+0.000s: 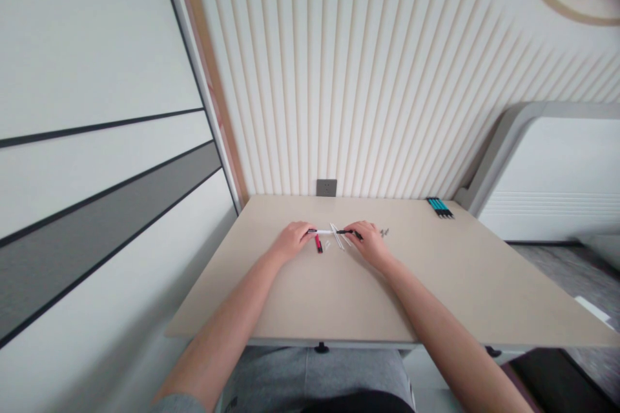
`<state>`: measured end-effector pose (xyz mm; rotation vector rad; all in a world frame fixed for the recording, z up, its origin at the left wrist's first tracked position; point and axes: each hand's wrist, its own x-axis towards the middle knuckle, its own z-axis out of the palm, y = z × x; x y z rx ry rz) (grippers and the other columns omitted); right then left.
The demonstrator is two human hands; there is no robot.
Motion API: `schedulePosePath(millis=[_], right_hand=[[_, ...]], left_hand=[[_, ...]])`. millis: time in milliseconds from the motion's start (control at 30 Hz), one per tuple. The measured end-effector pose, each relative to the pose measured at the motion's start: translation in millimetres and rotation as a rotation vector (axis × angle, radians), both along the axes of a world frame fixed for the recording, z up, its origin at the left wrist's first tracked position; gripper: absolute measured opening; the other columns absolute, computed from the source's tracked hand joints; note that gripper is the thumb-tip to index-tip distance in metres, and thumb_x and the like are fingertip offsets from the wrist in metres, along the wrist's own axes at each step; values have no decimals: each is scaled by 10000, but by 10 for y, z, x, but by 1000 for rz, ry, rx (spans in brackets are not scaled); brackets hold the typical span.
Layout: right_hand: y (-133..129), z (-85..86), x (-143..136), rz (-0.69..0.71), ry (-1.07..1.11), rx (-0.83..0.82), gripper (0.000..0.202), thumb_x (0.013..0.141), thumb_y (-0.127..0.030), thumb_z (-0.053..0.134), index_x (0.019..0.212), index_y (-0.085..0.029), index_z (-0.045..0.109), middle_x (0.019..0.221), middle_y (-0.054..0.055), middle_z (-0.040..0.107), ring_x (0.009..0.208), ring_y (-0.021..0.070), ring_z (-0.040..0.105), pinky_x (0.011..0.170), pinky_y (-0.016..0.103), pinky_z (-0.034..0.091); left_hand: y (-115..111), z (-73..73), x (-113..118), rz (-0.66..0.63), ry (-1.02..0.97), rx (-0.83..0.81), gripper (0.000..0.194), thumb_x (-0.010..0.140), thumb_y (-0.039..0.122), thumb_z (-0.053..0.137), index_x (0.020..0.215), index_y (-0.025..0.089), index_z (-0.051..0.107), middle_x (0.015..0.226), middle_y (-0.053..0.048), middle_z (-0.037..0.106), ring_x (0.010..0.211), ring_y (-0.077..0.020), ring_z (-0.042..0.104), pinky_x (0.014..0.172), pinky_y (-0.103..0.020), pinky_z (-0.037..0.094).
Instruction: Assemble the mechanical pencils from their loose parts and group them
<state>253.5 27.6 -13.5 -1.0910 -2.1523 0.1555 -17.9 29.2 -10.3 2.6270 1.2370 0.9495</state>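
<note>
White rod [326,231] is located near the middle of the tabletop [290,310], spanning the gap between the two hands and lying roughly level from side to side; whether it touches the surface cannot be determined. Left hand [293,239]: fingers closed on a black piece [312,231] at the rod's left end. Right hand [369,242]: fingers gripping a black tube [343,231] at the rod's right end. The joint between rod and tube is too small to verify. Caution: if the hands fall out of line, side load could bend the rod or make its ends bind. If either grip is too light, the held piece could slip and drop. Loose white sticks [341,242] lie crossed just beside the right fingers; a low pass of that hand could set them rolling. Small grey bits [384,232] lie just to the right of the same hand and could be swept aside by its outer edge. A red-and-black piece [318,244] and tiny white fragments [328,244] lie on the near side of the rod, where a dropped wrist could scatter them. Teal-and-black sticks [440,208] lie side by side at the far right, well apart from this hazard.
</note>
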Motion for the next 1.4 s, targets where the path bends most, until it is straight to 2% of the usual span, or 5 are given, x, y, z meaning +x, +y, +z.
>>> schedulePosePath(millis=[567, 767, 1000, 1200, 1400], right_hand=[[-30, -35, -97, 98, 124, -128, 375, 987, -382, 351, 933, -218, 684, 775, 74, 680, 752, 194, 615, 723, 327, 462], [-95, 8, -117, 91, 252, -184, 330, 900, -399, 535, 1185, -241, 586, 967, 51, 700, 814, 180, 621, 751, 299, 479], [-72, 2, -71, 36, 114, -261, 477, 979, -413, 351, 678, -219, 666, 578, 17, 626, 534, 140, 560, 568, 255, 434], [-68, 22, -58, 88, 204, -141, 343, 891, -435, 541, 1142, -212, 612, 918, 55, 694, 812, 187, 622, 755, 306, 472], [-13, -9, -41, 70, 116, -132, 422, 976, -410, 387, 697, -219, 640, 702, 58, 665, 683, 177, 604, 727, 321, 440]], left_hand=[[-35, -6, 73, -51, 35, 10, 189, 970, 308, 466, 1016, 213, 623, 918, -46, 686, 875, -184, 617, 851, -337, 447], [-32, 3, 58, -23, 24, 22, 206, 973, 337, 460, 997, 209, 619, 888, -41, 679, 862, -186, 612, 832, -328, 450], [-41, 13, 59, -38, 46, 50, 214, 974, 344, 459, 995, 207, 622, 882, -39, 683, 840, -185, 609, 810, -320, 445], [-24, 17, 37, -15, 13, 49, 211, 969, 344, 473, 982, 205, 632, 877, -37, 682, 839, -181, 613, 796, -312, 446], [-16, 2, 39, -35, 24, 99, 226, 971, 349, 471, 977, 194, 637, 850, -34, 683, 818, -172, 611, 783, -304, 446]])
